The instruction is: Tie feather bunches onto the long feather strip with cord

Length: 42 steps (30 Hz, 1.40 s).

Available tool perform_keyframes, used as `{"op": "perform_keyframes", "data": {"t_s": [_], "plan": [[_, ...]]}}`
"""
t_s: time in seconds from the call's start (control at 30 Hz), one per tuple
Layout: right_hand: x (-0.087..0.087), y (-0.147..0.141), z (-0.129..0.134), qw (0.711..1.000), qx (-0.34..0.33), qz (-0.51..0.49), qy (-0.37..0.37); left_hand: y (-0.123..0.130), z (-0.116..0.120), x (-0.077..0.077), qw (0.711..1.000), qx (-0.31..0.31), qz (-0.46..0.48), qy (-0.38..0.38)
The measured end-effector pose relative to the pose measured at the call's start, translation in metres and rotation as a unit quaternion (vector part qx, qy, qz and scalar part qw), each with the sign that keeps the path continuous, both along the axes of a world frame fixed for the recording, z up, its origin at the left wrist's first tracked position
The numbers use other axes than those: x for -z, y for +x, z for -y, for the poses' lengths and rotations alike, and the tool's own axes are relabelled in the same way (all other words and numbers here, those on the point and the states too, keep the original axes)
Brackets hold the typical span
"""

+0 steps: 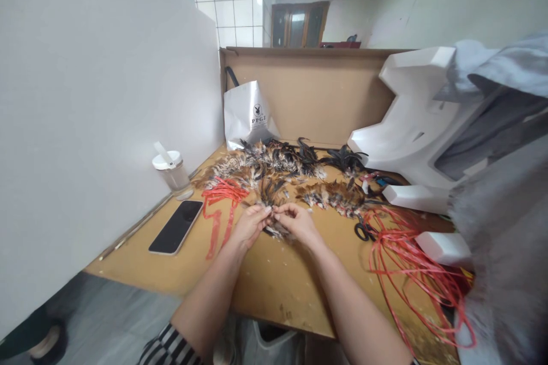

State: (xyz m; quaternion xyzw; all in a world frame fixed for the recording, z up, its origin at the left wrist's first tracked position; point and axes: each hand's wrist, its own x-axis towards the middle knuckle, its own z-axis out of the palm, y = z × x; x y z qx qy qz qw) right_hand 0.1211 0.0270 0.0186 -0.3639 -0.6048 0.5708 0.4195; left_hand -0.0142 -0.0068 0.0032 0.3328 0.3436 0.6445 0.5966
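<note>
My left hand (253,223) and my right hand (298,222) meet over the middle of the table, thumbs and fingertips pinched close together. Between them is a small bunch of brown and black feathers (269,189), fanning out beyond the fingertips. Darker feather ends (278,232) show below the hands. The exact pinch point is too small to make out. Just left of my left hand lies a bundle of red plastic strips (222,191), some trailing toward me. To the right of my right hand rests a row of brown feathers (334,195).
A phone (176,227) and a lidded cup (172,171) stand at left. More feathers (265,155) lie behind, before a silver bag (248,114). Black-handled scissors (363,231), loose red strips (411,251) and a white plastic frame (411,108) occupy the right.
</note>
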Motion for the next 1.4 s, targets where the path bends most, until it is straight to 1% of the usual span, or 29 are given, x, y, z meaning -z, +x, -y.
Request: {"op": "perform_keyframes", "data": {"t_s": [0.07,0.13,0.3,0.37,0.47,0.57,0.77,0.9,1.0,1.27,1.4], "plan": [[-0.006,0.004,0.0,0.999,-0.012,-0.026,-0.045,0.0,0.0,0.0,1.0,-0.005,-0.004,0.001],[-0.008,0.005,-0.001,0.996,-0.012,-0.045,-0.072,0.001,0.001,-0.001,1.0,-0.007,-0.013,-0.005],[-0.002,0.003,-0.003,0.989,-0.004,-0.098,-0.109,0.005,0.002,-0.003,0.999,0.022,-0.026,-0.007],[-0.001,0.002,-0.003,0.987,0.001,-0.116,-0.112,0.005,0.002,-0.003,1.0,0.022,-0.013,-0.015],[-0.001,0.002,-0.003,0.985,0.009,-0.134,-0.111,0.004,0.002,-0.001,0.999,0.016,0.004,-0.049],[-0.003,0.002,-0.003,0.986,0.018,-0.127,-0.104,0.002,0.001,0.002,0.997,0.03,0.003,-0.072],[-0.006,0.0,0.0,0.99,0.056,-0.106,-0.072,0.003,0.002,0.004,0.996,0.056,-0.015,-0.074],[-0.004,-0.002,0.0,0.991,0.071,-0.097,-0.063,0.005,0.002,0.006,0.996,0.059,-0.024,-0.064],[-0.002,-0.003,0.0,0.991,0.068,-0.095,-0.068,0.005,0.001,0.007,0.996,0.061,-0.035,-0.06],[-0.001,-0.004,0.002,0.986,0.027,-0.129,-0.103,0.007,0.001,0.007,0.994,0.06,-0.072,-0.061],[0.0,-0.004,0.002,0.983,0.033,-0.14,-0.118,0.006,0.001,0.008,0.993,0.06,-0.091,-0.054]]}}
